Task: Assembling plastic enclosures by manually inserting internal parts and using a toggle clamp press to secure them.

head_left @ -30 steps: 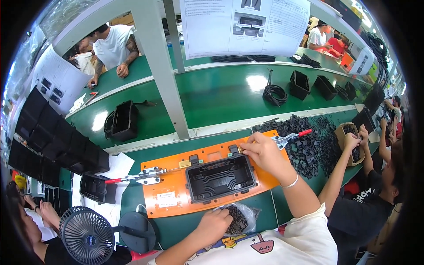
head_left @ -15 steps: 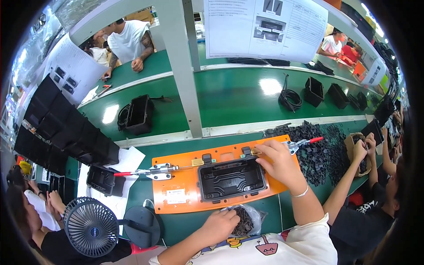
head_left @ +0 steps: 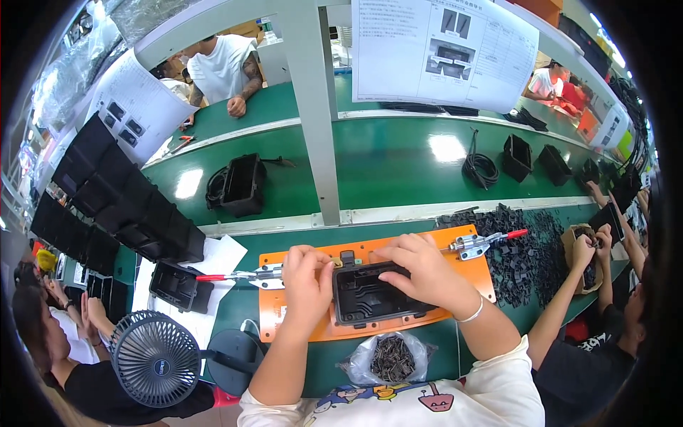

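Observation:
A black plastic box (head_left: 377,295) lies in an orange fixture plate (head_left: 464,278), its cavity facing up. My left hand (head_left: 307,281) is at the box's upper left corner, by the tip of the left toggle clamp (head_left: 260,276). Its fingers are pinched together, and whatever they hold is too small or hidden to name. My right hand (head_left: 421,272) reaches over the box's far right edge, thumb apart from the fingers, with no held thing showing. It covers the far right hinge area. The right toggle clamp (head_left: 475,245) sits beyond it.
A bag of small dark pins (head_left: 391,358) lies in front of the plate. Heaped black parts (head_left: 509,256) spread on the right. At left are a black fan (head_left: 156,361), another black box (head_left: 174,286) and stacked black boxes (head_left: 135,206). Co-workers sit at both sides.
My left hand has left the bag of pins and gone up to the box's left corner. My right hand has shifted left from the right clamp tip over the box. The view has shifted slightly.

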Tool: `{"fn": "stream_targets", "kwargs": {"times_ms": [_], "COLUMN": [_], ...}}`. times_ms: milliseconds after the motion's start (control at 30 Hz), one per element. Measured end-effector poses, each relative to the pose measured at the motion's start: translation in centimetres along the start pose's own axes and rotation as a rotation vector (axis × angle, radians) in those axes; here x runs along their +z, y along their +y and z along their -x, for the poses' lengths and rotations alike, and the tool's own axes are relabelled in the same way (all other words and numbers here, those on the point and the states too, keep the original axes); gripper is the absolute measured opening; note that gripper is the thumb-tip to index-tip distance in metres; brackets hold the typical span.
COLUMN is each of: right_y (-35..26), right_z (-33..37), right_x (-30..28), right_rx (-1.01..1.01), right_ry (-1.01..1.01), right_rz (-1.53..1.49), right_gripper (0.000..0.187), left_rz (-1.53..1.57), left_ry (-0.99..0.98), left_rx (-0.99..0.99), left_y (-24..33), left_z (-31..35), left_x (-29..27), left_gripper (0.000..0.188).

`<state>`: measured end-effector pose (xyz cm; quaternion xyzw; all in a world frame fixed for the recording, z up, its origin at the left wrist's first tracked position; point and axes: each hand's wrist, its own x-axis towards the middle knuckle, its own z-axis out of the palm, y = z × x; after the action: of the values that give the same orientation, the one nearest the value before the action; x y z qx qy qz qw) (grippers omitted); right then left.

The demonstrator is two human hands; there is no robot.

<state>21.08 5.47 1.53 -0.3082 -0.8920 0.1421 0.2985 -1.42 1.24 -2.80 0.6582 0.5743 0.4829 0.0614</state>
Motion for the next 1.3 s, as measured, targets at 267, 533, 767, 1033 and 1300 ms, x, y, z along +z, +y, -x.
{"fn": "stream_targets", "kwargs": {"times_ms": [267, 533, 767, 1033, 1300], "right_y": [-0.7, 1.0, 1.0, 1.4, 1.1], "right_z": [-1.0, -5.6, -9.5, -10.8, -10.6], "right_x": [0.8, 4.1, 4.3, 4.1, 4.3], "right_rx": [-0.008, 0.180, 0.172, 0.371, 0.370], "right_ry": [-0.032, -0.320, -0.509, -0.674, -0.613], "right_rz": [0.008, 0.020, 0.060, -0.111, -0.103], "right_gripper": [0.035, 0.027, 0.029, 0.027, 0.026], "left_rz": [-0.303, -0.079, 0.837, 1.165, 0.734], "left_ry": [-0.019, 0.226, 0.959, 1.004, 0.882], "left_rx": [0.021, -0.198, -0.899, -0.944, -0.425], "left_y": [0.3, -2.1, -7.4, -13.1, -8.3], "left_z": [0.8, 3.2, 2.8, 0.9, -3.1], "left_x": [-0.7, -3.5, -9.0, -10.4, -11.4], "left_gripper": [0.013, 0.025, 0.051, 0.037, 0.018]}}
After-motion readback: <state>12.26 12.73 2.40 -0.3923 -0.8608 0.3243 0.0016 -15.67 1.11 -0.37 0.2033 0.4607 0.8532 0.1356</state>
